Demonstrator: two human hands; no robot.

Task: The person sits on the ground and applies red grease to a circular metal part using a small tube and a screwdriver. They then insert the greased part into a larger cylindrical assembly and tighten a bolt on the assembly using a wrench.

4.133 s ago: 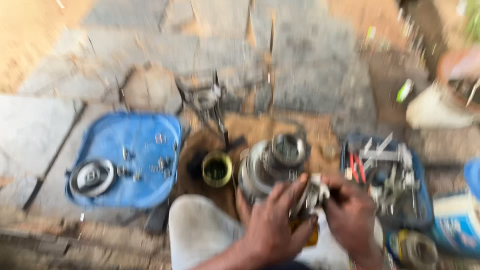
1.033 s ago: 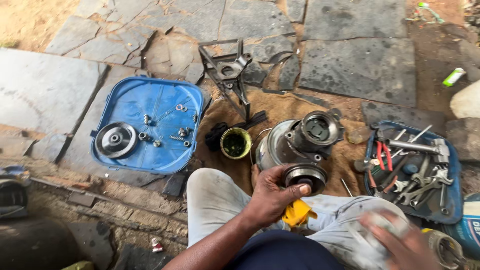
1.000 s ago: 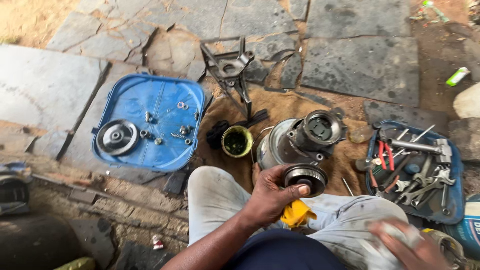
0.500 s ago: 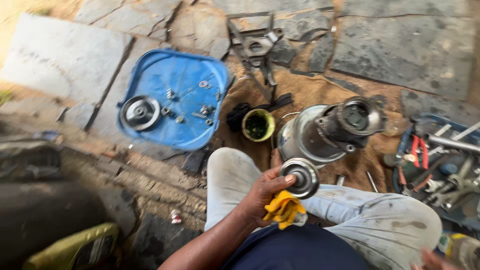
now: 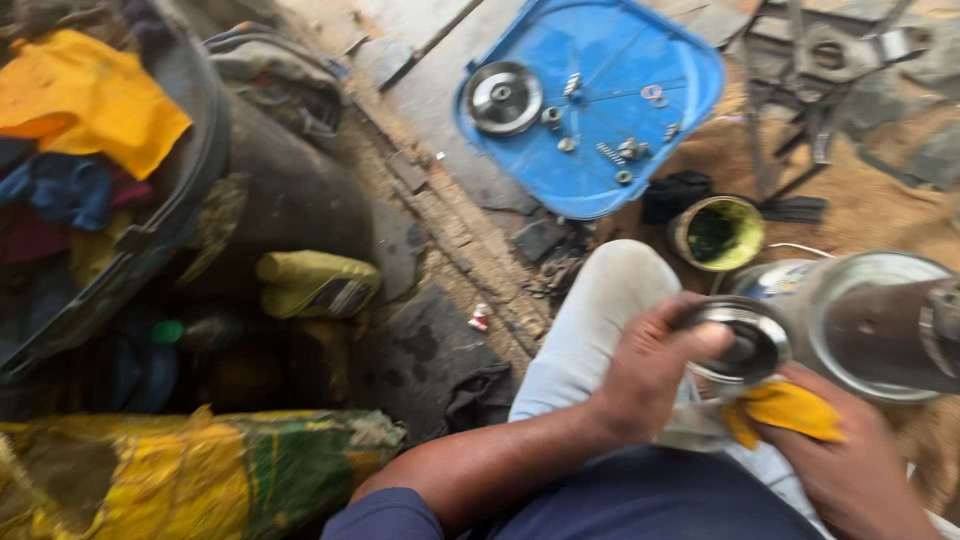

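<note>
Left hand [image 5: 645, 375] has its grip closed around a round metal ring part [image 5: 738, 343], held above the knee. Right hand [image 5: 850, 460] grips a yellow cloth [image 5: 790, 412] just below that part, touching it. A large metal motor housing [image 5: 880, 325] lies immediately right of the grip. Beyond it sit a small green-stained tin [image 5: 717, 232] and a blue tray [image 5: 610, 110] of bolts.
</note>
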